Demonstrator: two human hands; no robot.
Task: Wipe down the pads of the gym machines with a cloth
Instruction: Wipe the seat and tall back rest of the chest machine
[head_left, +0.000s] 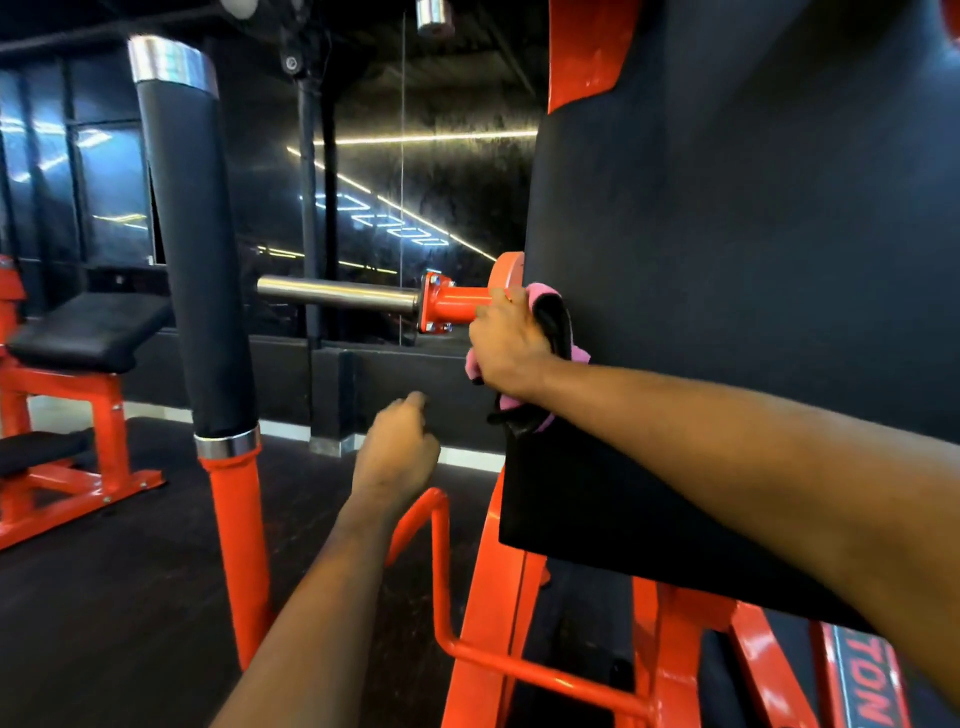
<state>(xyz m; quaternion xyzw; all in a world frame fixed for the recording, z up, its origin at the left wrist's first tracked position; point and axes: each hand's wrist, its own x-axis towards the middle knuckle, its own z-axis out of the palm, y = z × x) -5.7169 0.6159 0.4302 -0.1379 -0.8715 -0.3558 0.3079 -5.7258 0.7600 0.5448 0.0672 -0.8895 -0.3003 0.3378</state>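
Right hand (511, 345) grips cloth (553, 317); left hand (397, 447) empty.

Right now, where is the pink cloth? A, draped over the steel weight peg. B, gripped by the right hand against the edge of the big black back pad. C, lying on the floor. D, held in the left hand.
B: the right hand grips the pink cloth against the left edge of the black back pad, while the left hand holds nothing.
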